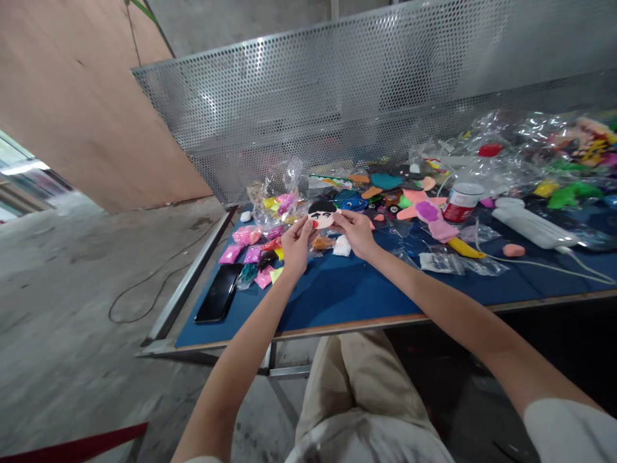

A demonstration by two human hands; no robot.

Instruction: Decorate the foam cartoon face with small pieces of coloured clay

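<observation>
Both hands hold up a small flat cut-out of a face [322,214] with black hair, just above the blue table top [337,292]. My left hand [295,243] pinches its left edge, the thumb near a red spot on the cut-out. My right hand [355,231] pinches its right edge. Under and behind the hands lie small bags of coloured clay [250,252] in pink, yellow and orange, plus a white lump [342,246].
A black phone [218,293] lies at the table's left front. Foam shapes [424,209], a white jar with a red label [460,202], a white tube [533,227] with a cable and crumpled clear wrappers [511,148] fill the right. A perforated metal screen [337,96] backs the table.
</observation>
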